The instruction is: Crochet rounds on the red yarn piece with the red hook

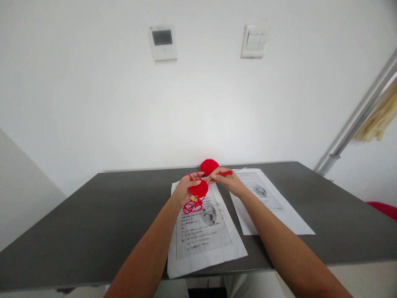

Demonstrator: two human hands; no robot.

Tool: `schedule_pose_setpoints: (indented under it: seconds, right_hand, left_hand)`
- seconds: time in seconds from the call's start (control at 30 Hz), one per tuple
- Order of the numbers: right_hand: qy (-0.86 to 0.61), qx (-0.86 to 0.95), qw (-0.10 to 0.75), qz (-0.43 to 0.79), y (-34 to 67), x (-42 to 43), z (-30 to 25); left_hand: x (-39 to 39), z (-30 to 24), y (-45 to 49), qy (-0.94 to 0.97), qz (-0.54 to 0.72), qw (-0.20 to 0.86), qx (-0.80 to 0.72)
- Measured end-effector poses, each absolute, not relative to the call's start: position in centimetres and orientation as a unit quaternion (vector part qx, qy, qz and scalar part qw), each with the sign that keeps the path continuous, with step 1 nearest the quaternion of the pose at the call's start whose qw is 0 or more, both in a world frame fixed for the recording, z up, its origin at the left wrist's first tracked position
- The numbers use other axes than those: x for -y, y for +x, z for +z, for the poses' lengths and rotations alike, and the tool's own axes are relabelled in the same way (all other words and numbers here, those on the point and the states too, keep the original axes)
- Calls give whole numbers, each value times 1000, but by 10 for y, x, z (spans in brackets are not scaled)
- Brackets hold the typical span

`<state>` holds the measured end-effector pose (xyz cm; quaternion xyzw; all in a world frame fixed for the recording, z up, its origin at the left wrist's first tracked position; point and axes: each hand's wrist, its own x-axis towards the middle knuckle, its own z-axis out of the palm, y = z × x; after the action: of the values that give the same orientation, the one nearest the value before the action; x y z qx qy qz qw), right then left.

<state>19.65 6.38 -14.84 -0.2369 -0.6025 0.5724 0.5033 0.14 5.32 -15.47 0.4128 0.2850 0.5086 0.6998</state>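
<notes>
My left hand (187, 186) pinches the edge of a round red crochet piece (199, 189), with red yarn running over its fingers. A small yellow stitch marker (195, 198) hangs at the lower edge of the piece. Beneath it, a loose tangle of red yarn (192, 206) dangles over a printed sheet. My right hand (225, 179) grips a crochet hook with a red handle (225, 173), its tip end close to the top right of the piece. Whether the hook is in a stitch is too small to tell. Behind my hands sits a red yarn ball (209, 166).
Two printed sheets lie on the dark table (124, 219): a near sheet (214, 258) under my hands and another sheet (279, 221) to the right. The white wall holds a thermostat panel (163, 42) and a light switch (253, 41). A metal pole (359, 124) slants at right.
</notes>
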Motion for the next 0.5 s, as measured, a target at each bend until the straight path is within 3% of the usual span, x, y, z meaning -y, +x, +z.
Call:
schedule_pose_setpoints:
  seconds: [0.33, 0.5]
  right_hand:
    - [-303, 672, 490, 465, 199, -64, -147]
    - [-300, 661, 493, 479, 199, -65, -148]
  left_hand:
    - [-62, -165, 6, 481, 548, 562, -391]
    - [-61, -160, 4, 481, 557, 556, -385]
